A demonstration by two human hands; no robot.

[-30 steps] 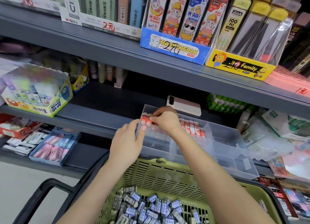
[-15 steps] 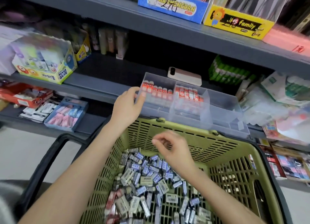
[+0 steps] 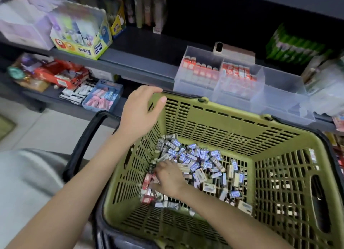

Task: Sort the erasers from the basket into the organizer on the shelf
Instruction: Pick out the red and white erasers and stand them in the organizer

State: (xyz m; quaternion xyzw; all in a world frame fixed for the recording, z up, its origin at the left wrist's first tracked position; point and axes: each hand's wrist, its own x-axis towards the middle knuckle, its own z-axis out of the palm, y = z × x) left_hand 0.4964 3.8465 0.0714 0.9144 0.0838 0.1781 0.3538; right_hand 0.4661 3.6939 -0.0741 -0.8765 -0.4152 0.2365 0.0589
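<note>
Starting at the upper left of the frame, a yellow glue box (image 3: pixel 80 42) stands on the shelf (image 3: pixel 141 62). Lower and to its right, the left grip (image 3: pixel 140 114) is wide and holds nothing, its fingers relaxed over the far left corner of the green basket (image 3: pixel 232 112). At lower centre, the right grip (image 3: pixel 168 178) is down among the loose erasers (image 3: pixel 206 159) on the basket floor, fingertips in the red-sleeved ones. Whether it has one I cannot tell. At upper right, the clear organizer (image 3: pixel 279 88) sits on the shelf edge just behind the basket, with red erasers upright in its two left compartments.
</note>
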